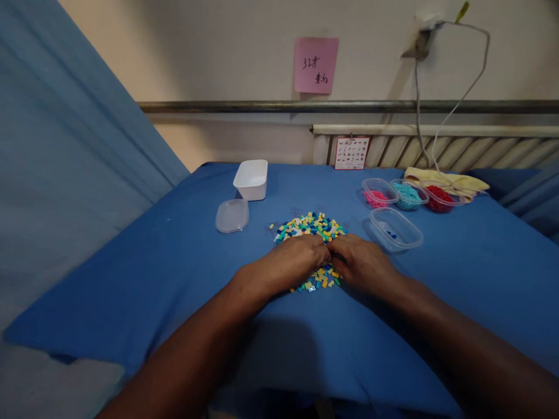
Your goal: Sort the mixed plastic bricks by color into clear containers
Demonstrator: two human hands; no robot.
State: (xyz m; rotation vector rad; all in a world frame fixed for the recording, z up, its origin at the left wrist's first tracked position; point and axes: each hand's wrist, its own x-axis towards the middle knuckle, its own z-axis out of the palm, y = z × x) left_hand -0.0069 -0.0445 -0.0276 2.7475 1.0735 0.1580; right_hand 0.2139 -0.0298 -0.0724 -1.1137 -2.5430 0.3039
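A pile of small toy bricks point(311, 221) in yellow, white, teal and dark blue lies on the blue cloth point(183, 273). Over its middle, my left hand point(305, 255) is closed, fingers curled down at the bricks. My right hand point(358, 261) meets it from the right side, also with bent fingers pinched together. The fingertips of both hands are close together or touching, and whatever they hold is hidden. Right of the pile, a clear plastic container point(404, 238) has a few dark blue pieces in it.
Behind it stand clear containers of pink pieces point(376, 199), turquoise pieces point(407, 196) and red pieces point(439, 199), beside a yellow cloth point(458, 183). At back left are a white tub point(253, 191) and a translucent lid point(232, 216). A blue curtain point(87, 87) hangs at the left.
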